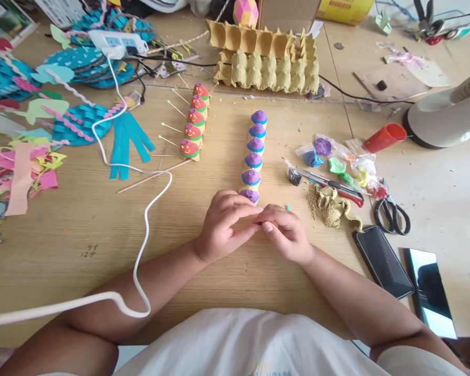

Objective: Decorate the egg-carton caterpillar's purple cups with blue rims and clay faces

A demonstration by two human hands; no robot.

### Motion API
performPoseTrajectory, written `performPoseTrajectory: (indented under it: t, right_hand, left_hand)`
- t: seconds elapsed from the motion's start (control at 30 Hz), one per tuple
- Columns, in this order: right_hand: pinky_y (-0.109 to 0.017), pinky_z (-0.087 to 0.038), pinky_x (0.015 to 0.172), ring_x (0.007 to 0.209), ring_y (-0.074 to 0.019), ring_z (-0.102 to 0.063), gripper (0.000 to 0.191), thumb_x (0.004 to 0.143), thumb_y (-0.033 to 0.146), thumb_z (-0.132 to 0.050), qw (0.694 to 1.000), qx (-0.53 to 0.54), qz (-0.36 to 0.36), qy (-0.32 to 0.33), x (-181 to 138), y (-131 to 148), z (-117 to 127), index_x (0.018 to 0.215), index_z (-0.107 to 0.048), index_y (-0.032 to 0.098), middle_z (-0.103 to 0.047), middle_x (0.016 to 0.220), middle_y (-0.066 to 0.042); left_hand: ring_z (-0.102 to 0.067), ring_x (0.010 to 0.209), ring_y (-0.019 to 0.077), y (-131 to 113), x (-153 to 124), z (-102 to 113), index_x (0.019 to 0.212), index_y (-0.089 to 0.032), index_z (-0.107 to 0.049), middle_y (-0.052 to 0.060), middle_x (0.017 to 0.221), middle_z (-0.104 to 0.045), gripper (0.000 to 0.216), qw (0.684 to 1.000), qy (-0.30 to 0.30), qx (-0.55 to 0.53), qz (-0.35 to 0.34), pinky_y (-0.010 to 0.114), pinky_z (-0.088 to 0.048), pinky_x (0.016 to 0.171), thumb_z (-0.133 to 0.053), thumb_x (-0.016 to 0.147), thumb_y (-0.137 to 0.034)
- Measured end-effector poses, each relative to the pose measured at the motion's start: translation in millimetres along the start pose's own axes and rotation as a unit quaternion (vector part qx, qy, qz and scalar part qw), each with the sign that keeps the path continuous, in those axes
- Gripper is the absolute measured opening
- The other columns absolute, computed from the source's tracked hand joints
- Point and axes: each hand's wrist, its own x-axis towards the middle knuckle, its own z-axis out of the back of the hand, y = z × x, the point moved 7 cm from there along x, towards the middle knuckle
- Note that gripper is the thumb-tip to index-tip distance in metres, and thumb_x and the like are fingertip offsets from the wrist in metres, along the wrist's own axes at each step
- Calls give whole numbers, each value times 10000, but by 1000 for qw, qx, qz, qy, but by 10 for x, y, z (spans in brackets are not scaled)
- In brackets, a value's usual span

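Observation:
My left hand (227, 225) and my right hand (285, 231) meet at the fingertips just in front of the purple-and-blue egg-carton strip (254, 160). Between them they pinch a tiny black bit (260, 223), which looks like modelling clay and is mostly covered by the fingers. The strip's bumps have purple tops with blue rims, and its nearest bump lies right behind my fingers. Further left stands a second egg-carton strip (193, 125) with red smiling faces, green rims and thin sticks poking out of its sides.
To the right lie bagged coloured clay (337, 165), a utility knife (329, 183), brown clay (332, 207), scissors (391, 213) and two phones (384, 261). Egg cartons (274, 70) sit at the back. A white cable (144, 245) crosses the left side, near woven blue paper pieces (82, 124).

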Motion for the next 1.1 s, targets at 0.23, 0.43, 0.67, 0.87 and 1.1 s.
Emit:
performPoseTrajectory:
  t: [0.23, 0.43, 0.67, 0.87, 1.1]
  right_hand:
    - [-294, -525, 686, 708, -149, -647, 140, 990, 239, -650, 999, -30, -5, -18, -4, -23, 11, 857, -678, 205, -702, 759, -34]
    - [-285, -485, 646, 652, -134, -590, 388, 1058, 429, -533, 991, 9, -125, -46, -72, -197, 63, 770, -647, 195, -653, 716, -20]
    - [-278, -438, 603, 582, -119, -526, 498, 1083, 467, -460, 990, -9, -137, -33, -98, -238, 52, 685, -592, 197, -571, 634, 4]
    - [-278, -434, 606, 553, -114, -504, 485, 1090, 431, -456, 997, -39, -69, 4, -55, -134, -12, 673, -556, 204, -541, 594, 16]
    - [-300, -482, 670, 633, -137, -555, 521, 1095, 508, -392, 997, -12, -74, 12, -53, -144, -25, 736, -609, 200, -600, 670, -16]
  left_hand:
    - [-658, 1025, 219, -4, -10, -28, 1200, -252, -643, 55, 1073, -743, 316, 1000, 12, 24, 4, 407, -523, 965, -771, 912, -253]
    - [-667, 1052, 228, 5, -14, -8, 1209, -246, -644, 66, 1111, -739, 282, 999, 10, 26, 23, 421, -515, 973, -706, 935, -252]
    - [-630, 1034, 223, 1, -23, -3, 1123, -251, -714, 62, 1071, -725, 182, 1000, 17, 11, 14, 412, -509, 974, -716, 951, -313]
    - [-620, 1009, 199, -4, -15, -10, 1052, -262, -749, 44, 1006, -716, 142, 1000, 10, 14, -1, 385, -531, 939, -778, 920, -308]
    - [-638, 968, 187, -32, -4, 27, 953, -278, -754, 16, 939, -726, 68, 1000, -5, 12, -11, 382, -551, 905, -777, 912, -229]
